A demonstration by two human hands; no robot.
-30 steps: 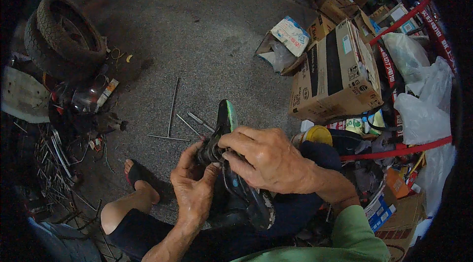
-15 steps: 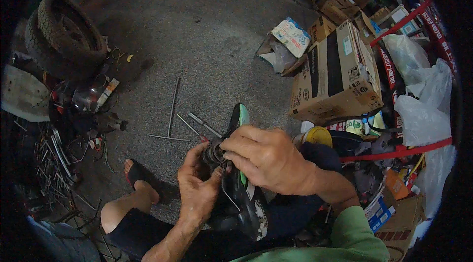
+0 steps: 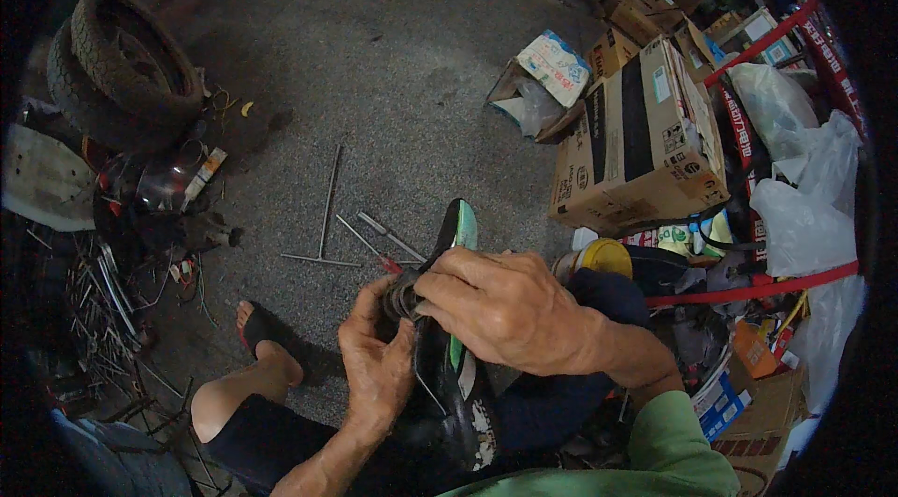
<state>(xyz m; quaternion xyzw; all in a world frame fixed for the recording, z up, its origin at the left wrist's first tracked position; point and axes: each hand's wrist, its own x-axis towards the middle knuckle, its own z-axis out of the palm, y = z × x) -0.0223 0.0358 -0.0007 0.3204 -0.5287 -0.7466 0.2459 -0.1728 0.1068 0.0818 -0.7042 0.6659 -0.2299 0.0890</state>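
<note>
Head view, items as seen. Item one: a dark ringed part [image 3: 402, 299], held above the lap, between the two hands. By the left hand [image 3: 379, 347] it is clamped, thumb and fingers bent around its left side. The fingers of the right hand [image 3: 496, 301] are curled together at its right side; whether anything is gripped by them cannot be told, the fingertips being partly hidden. Item two: a long black piece with green edging [image 3: 466, 226], seen under the right hand, its tip pointed away from the lap, its near end worn to pale patches.

On the floor [image 3: 412, 104], past the hands: one T-shaped metal tool [image 3: 329, 207]; one thin rod with a red end [image 3: 360, 237]; one thicker silver rod [image 3: 393, 236], set just beside it.

Toward the floor's left edge: two worn tyres [image 3: 86, 57], stacked at a tilt; a heap of metal rods [image 3: 114, 296], lying nearer.

Toward the floor's right edge: a large cardboard box [image 3: 599, 170]; a smaller open carton [image 3: 554, 67], placed near its far left corner; pale plastic bags [image 3: 800, 226]; a yellow-topped tub [image 3: 606, 259].
</note>
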